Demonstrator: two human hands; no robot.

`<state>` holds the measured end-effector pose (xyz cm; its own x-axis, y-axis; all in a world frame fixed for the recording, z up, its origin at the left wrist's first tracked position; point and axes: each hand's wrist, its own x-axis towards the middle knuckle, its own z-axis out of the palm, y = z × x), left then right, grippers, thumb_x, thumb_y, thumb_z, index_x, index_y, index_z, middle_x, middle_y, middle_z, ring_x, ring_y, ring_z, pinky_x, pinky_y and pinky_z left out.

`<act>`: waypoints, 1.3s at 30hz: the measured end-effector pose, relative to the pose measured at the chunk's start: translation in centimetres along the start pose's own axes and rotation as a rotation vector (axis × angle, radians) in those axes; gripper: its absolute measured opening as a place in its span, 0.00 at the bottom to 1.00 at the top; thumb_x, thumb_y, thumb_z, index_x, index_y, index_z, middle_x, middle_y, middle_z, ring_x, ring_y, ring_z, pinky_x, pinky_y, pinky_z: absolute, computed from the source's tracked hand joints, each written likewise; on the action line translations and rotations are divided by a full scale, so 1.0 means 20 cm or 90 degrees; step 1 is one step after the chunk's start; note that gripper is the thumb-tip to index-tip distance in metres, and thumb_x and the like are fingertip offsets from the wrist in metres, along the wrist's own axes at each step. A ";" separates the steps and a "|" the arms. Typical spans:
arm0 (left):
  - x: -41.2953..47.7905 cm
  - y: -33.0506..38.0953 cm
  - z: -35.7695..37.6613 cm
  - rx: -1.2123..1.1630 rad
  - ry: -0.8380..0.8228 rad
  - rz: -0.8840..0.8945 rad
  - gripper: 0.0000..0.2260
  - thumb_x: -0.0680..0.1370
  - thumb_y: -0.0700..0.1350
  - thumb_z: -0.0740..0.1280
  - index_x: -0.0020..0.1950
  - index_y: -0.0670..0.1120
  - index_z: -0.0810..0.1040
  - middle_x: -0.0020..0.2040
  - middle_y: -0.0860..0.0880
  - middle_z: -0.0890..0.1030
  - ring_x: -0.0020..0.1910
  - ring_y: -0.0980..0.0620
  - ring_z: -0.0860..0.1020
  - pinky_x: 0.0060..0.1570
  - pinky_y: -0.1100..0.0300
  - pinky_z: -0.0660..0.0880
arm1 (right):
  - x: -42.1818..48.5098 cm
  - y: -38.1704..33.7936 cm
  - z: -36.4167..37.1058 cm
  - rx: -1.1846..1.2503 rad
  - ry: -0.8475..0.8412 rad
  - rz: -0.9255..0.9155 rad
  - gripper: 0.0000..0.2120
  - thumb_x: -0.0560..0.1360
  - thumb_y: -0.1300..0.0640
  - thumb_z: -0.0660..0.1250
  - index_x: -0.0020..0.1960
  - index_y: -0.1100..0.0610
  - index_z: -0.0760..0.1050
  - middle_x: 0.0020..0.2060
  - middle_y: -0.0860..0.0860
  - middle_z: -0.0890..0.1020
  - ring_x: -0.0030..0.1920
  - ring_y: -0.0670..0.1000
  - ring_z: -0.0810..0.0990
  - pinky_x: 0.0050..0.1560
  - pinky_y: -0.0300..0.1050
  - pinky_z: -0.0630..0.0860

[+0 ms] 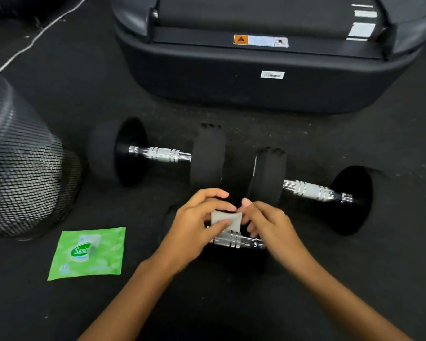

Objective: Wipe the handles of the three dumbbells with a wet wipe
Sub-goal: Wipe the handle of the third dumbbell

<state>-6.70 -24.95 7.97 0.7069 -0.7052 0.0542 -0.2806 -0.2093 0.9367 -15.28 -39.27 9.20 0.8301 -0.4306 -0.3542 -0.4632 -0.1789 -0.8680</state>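
Dark rubber gym floor [379, 279] underfoot, and we're down low over it. Fingers [214, 193] first: the left hand [194, 217] pinches one edge of a small folded wet wipe [223, 220], while the right hand [268, 225] nips the other edge with curled fingers. The wipe is held between them, just above the chrome handle of the nearest dumbbell [236, 239]. Beyond the hands lie the left dumbbell [162, 155] and the right dumbbell [312, 191], end to end, heads close together. A green wipe packet [89, 253] lies flat at left, near a black mesh bin [22, 180]. A treadmill's end [256, 77] sits at the back.
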 end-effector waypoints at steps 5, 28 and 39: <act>-0.04 -0.02 -0.11 -0.070 -0.008 -0.041 0.20 0.69 0.34 0.74 0.52 0.55 0.77 0.57 0.57 0.72 0.52 0.59 0.77 0.47 0.67 0.76 | 0.04 -0.06 0.14 0.217 -0.125 0.117 0.10 0.76 0.56 0.65 0.50 0.61 0.79 0.41 0.57 0.81 0.44 0.53 0.80 0.53 0.51 0.77; -0.15 -0.26 -0.15 0.287 0.198 0.020 0.15 0.78 0.48 0.58 0.57 0.45 0.80 0.55 0.52 0.80 0.57 0.57 0.74 0.61 0.62 0.68 | 0.04 0.16 0.45 -0.137 0.096 -0.158 0.15 0.74 0.65 0.66 0.60 0.55 0.74 0.52 0.47 0.74 0.52 0.47 0.74 0.55 0.39 0.74; -0.12 -0.35 -0.04 0.332 0.212 -0.036 0.19 0.80 0.48 0.52 0.61 0.43 0.77 0.59 0.47 0.79 0.63 0.52 0.72 0.66 0.57 0.64 | 0.08 0.23 0.47 -0.572 0.105 -0.420 0.12 0.75 0.56 0.62 0.56 0.56 0.77 0.52 0.51 0.80 0.56 0.53 0.74 0.62 0.47 0.64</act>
<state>-5.96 -21.25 1.44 0.8705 -0.4526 0.1932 -0.4582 -0.6022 0.6537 -13.20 -32.43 1.35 0.9750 -0.1160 0.1896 -0.0597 -0.9584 -0.2792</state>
